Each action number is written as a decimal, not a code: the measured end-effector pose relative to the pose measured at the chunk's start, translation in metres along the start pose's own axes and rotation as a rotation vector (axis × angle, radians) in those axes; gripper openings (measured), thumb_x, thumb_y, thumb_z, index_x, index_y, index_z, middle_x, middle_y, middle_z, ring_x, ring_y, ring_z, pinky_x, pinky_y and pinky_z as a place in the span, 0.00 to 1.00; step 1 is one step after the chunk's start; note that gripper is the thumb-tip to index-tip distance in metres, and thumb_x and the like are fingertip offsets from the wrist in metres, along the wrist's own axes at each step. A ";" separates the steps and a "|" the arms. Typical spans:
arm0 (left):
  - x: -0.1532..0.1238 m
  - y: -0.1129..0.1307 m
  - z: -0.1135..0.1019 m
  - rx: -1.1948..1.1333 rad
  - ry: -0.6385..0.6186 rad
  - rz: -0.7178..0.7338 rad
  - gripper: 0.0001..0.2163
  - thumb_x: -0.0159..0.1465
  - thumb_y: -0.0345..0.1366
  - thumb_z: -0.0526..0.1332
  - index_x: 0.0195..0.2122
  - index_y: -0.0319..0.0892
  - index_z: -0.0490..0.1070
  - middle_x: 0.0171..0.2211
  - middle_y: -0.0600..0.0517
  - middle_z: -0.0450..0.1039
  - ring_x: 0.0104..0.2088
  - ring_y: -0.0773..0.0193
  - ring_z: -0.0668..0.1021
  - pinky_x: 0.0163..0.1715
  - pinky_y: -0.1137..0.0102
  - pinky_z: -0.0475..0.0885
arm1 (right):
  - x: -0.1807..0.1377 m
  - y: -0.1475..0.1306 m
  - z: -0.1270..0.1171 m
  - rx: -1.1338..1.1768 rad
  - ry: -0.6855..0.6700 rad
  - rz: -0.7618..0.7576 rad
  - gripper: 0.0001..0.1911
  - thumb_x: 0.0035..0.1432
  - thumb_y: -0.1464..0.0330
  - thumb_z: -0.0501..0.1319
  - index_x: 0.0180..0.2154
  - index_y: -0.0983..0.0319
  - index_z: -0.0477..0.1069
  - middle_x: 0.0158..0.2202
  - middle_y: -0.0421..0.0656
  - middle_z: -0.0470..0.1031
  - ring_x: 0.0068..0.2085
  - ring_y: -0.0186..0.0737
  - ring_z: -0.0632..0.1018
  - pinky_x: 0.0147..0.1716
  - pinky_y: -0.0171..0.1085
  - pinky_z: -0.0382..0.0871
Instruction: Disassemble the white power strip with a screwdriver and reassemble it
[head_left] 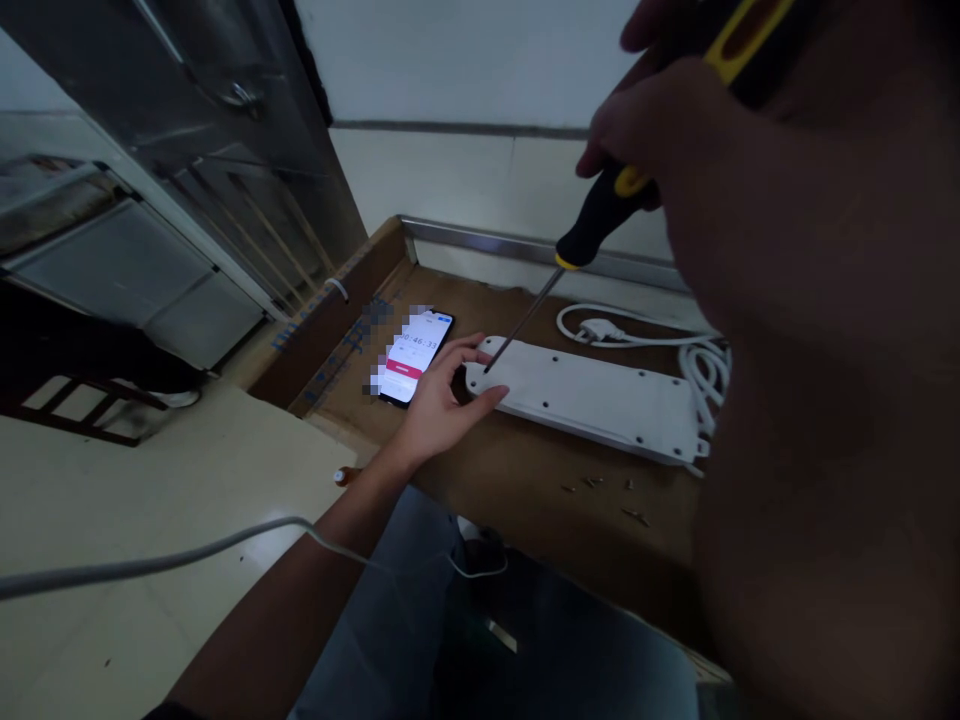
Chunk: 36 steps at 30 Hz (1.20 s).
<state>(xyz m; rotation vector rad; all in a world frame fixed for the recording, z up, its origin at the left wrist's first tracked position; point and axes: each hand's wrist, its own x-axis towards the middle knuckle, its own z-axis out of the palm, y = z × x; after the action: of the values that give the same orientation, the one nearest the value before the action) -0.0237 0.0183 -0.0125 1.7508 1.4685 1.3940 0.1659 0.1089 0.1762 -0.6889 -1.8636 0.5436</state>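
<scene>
Our right hand (675, 130) grips the screwdriver (600, 215), its tip touching the white power strip (600, 400) lying face-down on the cardboard (525, 480). Our left hand (442, 400) steadies the strip's near end, just beside the phone (412, 355).

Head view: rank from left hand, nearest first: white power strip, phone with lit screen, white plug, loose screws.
From the left hand:
1. White power strip, touched at its end.
2. Phone with lit screen, just behind.
3. Loose screws, front right.
4. White plug, back right; nearly level with the screws.
</scene>
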 end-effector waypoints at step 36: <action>-0.001 0.010 -0.001 0.113 0.071 0.024 0.07 0.67 0.39 0.68 0.35 0.44 0.74 0.62 0.42 0.74 0.63 0.51 0.78 0.63 0.48 0.71 | 0.008 0.012 0.001 0.063 0.214 -0.098 0.10 0.52 0.78 0.59 0.34 0.59 0.66 0.33 0.40 0.69 0.33 0.35 0.73 0.35 0.40 0.66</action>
<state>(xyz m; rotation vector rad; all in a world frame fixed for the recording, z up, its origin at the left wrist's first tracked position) -0.0203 0.0138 -0.0039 1.8091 1.5972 1.4244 0.1653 0.1231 0.1738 -0.5865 -1.6640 0.4454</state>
